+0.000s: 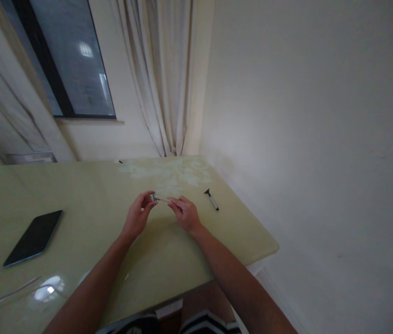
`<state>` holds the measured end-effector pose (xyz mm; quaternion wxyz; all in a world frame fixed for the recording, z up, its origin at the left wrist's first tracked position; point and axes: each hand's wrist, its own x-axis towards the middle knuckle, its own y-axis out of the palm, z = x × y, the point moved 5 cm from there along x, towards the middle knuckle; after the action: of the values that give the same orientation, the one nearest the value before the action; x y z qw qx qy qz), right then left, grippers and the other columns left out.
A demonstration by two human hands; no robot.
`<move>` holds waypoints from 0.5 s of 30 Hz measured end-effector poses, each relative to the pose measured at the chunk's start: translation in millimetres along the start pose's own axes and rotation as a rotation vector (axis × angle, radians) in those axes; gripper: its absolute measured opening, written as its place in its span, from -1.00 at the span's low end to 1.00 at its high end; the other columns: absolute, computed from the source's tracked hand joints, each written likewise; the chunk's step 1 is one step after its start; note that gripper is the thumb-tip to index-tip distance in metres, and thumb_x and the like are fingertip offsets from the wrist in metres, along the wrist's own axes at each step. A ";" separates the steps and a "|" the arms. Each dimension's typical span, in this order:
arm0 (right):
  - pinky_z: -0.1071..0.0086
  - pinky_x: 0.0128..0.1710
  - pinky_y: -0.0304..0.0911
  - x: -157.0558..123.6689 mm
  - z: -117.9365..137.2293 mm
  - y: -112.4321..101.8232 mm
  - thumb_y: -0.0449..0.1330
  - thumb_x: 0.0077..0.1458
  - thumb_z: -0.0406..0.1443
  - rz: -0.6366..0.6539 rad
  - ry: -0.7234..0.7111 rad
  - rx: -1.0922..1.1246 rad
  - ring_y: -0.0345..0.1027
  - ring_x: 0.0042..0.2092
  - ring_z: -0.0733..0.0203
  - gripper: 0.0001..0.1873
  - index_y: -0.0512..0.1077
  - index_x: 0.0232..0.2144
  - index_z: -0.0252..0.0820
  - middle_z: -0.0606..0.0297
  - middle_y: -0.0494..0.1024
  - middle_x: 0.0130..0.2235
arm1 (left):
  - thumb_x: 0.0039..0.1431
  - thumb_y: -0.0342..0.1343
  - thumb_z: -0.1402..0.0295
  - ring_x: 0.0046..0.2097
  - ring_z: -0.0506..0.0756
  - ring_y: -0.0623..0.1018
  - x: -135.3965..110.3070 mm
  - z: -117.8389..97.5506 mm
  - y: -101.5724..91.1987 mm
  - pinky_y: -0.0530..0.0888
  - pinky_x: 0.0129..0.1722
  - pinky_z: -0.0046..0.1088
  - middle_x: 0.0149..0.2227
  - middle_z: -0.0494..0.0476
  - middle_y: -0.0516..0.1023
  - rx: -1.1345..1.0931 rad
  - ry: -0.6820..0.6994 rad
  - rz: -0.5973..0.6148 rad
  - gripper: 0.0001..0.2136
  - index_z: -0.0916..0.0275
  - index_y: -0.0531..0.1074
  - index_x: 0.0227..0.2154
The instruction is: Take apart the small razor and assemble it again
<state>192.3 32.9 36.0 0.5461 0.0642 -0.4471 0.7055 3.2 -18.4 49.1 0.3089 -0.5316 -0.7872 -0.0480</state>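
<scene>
Both my hands meet over the middle of a glossy pale green table (88, 195). My left hand (137, 218) pinches the small teal head of a razor (154, 198). My right hand (185, 212) is closed on the thin handle of that same razor, just right of the head. The razor is held a little above the tabletop. A second razor (212, 199), with a dark head and a black and white handle, lies on the table to the right of my right hand.
A dark tablet or phone (34, 237) lies flat on the left of the table. The table's right corner (273, 246) ends near a white wall. A window (67, 55) and pale curtains (161, 74) stand behind the table.
</scene>
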 end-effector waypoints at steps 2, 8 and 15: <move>0.46 -0.26 0.26 0.2 -1.2 -0.6 0.11 0.41 -0.06 0.010 0.023 -0.025 0.38 -0.34 0.28 -0.59 0.61 0.07 -0.09 0.26 0.54 -0.29 | 0.21 0.19 0.19 -0.30 0.06 0.49 0.2 -1.3 -0.7 0.46 -0.22 -0.40 -0.35 -0.02 0.45 0.003 -0.007 -0.010 -0.68 0.18 0.46 -0.01; 0.43 -0.25 0.27 3.0 -7.4 -12.5 0.14 0.39 -0.08 -0.076 0.022 -0.072 0.37 -0.33 0.25 -0.62 0.64 0.01 -0.10 0.25 0.52 -0.32 | 0.19 0.21 0.17 -0.31 0.06 0.49 1.8 -4.5 -2.5 0.47 -0.24 -0.40 -0.36 -0.01 0.45 -0.007 -0.007 -0.027 -0.67 0.18 0.46 -0.03; 0.45 -0.21 0.31 -0.9 4.8 -3.4 0.12 0.41 -0.09 0.022 -0.110 -0.008 0.41 -0.30 0.26 -0.61 0.59 0.10 -0.09 0.23 0.54 -0.27 | 0.17 0.21 0.17 -0.33 0.05 0.48 3.8 -0.2 -1.7 0.45 -0.27 -0.41 -0.38 -0.02 0.44 -0.031 -0.018 -0.001 -0.67 0.18 0.47 -0.04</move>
<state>193.5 28.9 40.3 0.5131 0.0955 -0.4800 0.7051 0.9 -16.1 51.7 0.2935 -0.5362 -0.7895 -0.0559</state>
